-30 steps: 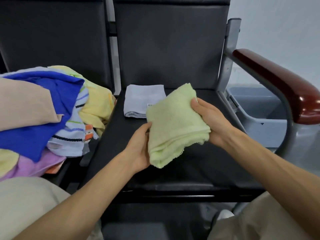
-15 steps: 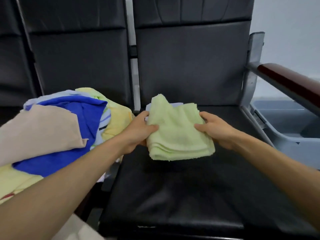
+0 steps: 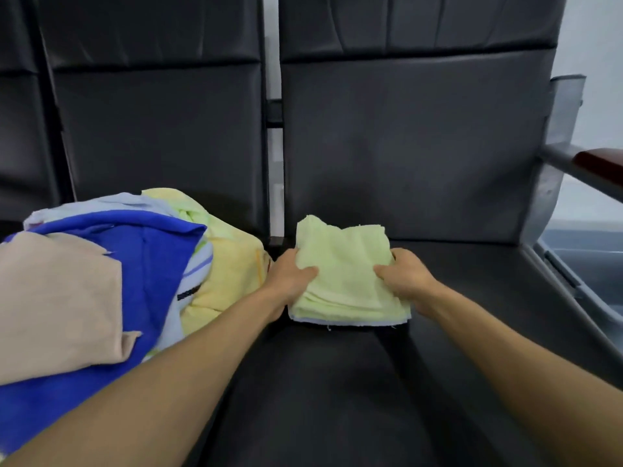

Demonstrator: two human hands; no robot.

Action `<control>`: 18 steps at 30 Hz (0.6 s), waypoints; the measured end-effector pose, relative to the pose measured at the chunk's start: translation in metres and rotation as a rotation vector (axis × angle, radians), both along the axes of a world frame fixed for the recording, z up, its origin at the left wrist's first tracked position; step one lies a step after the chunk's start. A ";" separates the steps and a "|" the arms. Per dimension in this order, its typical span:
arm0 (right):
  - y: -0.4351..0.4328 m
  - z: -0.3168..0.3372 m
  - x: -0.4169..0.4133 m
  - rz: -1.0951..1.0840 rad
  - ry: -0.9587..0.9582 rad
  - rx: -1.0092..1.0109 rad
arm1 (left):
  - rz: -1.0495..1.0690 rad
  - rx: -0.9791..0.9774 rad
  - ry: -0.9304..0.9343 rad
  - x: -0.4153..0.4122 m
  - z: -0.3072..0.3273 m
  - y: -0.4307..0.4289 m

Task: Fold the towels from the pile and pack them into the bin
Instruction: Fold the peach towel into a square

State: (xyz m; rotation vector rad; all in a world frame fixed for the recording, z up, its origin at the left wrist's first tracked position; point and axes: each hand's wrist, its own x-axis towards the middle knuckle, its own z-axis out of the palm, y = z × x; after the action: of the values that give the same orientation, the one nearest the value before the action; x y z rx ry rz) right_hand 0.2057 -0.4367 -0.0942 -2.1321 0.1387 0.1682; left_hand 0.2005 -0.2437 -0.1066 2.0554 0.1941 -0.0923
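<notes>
In the head view, the folded pale green towel (image 3: 344, 274) lies squarely on a folded light blue towel (image 3: 350, 322), of which only the near edge shows, at the back of the black chair seat (image 3: 337, 382). The left hand (image 3: 290, 278) pinches the green towel's left edge, thumb on top, and the right hand (image 3: 404, 281) pinches its right edge the same way. The loose pile of towels (image 3: 101, 281) fills the seat to the left, and the grey bin (image 3: 590, 264) sits beyond the armrest (image 3: 600, 163) on the right.

Soft, even light, brightest at my right; dull sheen on the black seat (image 3: 337, 382); edges bend and blur slightly
</notes>
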 end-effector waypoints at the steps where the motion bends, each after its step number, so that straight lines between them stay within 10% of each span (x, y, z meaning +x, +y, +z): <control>1: 0.001 -0.001 0.001 -0.016 -0.020 -0.031 | 0.004 -0.012 -0.001 -0.001 -0.001 0.001; 11: 0.057 0.035 -0.068 0.178 -0.269 -0.394 | 0.011 -0.022 -0.042 -0.097 0.056 0.054; 18: 0.151 0.082 -0.127 0.486 -0.372 -0.343 | 0.216 -0.058 -0.485 -0.203 0.097 0.139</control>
State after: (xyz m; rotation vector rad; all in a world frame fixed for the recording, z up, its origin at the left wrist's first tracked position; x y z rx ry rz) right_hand 0.0788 -0.2856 -0.0125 -2.4642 -0.6123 0.0268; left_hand -0.0022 -0.1050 -0.0101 1.9236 0.1074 0.5226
